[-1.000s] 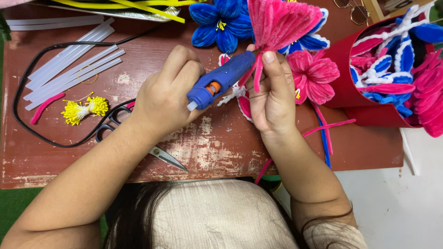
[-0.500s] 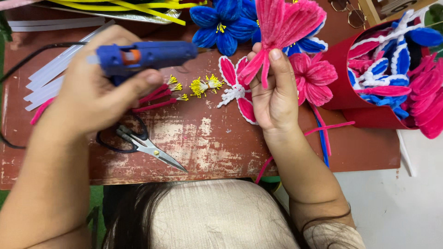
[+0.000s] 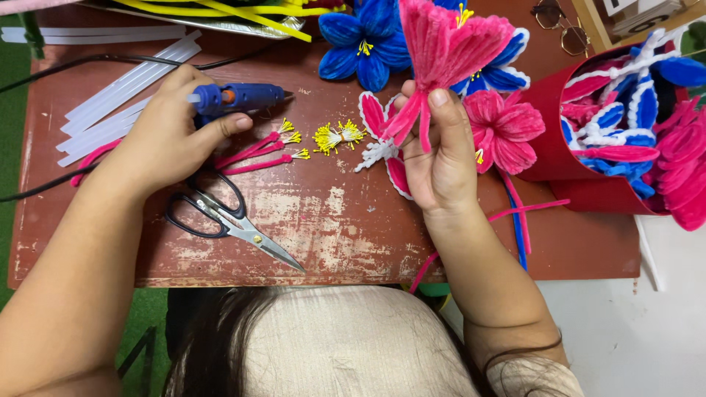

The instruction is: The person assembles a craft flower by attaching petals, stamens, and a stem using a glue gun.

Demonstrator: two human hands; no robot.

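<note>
My left hand (image 3: 165, 136) grips a blue hot glue gun (image 3: 239, 95), held low over the worn red table (image 3: 323, 228) with its nozzle pointing right. My right hand (image 3: 441, 158) holds up a pink pipe-cleaner flower (image 3: 452, 44) by its pinched base, petals fanned upward. Between the hands lie yellow stamen bundles (image 3: 337, 136) and pink stems with yellow tips (image 3: 257, 151). Black-handled scissors (image 3: 220, 217) rest just below my left hand.
Clear glue sticks (image 3: 121, 84) lie at the back left, with a black cord (image 3: 95, 62) beside them. Blue flowers (image 3: 364, 44) and a pink one (image 3: 504, 129) lie at the back. A red container (image 3: 551, 110) of pink and blue flowers stands at the right. Sunglasses (image 3: 562, 26) sit behind it.
My left hand has carried the glue gun away from the flower's base to the left and lowered it toward the table. The right hand has kept holding the pink flower.
</note>
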